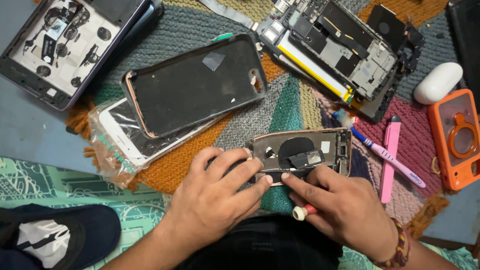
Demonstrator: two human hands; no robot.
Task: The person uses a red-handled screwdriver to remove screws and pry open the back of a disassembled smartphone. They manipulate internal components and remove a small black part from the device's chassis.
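Note:
An opened phone housing (300,152) with a rose-gold rim and a dark round coil inside lies on a knitted mat. My left hand (220,192) presses its fingers on the housing's left end and steadies it. My right hand (335,205) grips a small screwdriver (302,212) with a red shaft and white cap, its fingertips touching the housing's lower edge. The tool's tip is hidden under my fingers.
A black phone case (195,82) lies above on a bagged white phone (117,135). A stripped phone chassis (345,47) sits at top right, another frame (60,45) top left. A pink pen (390,155), toothbrush (385,155), orange case (457,137) and white earbud case (437,82) are right.

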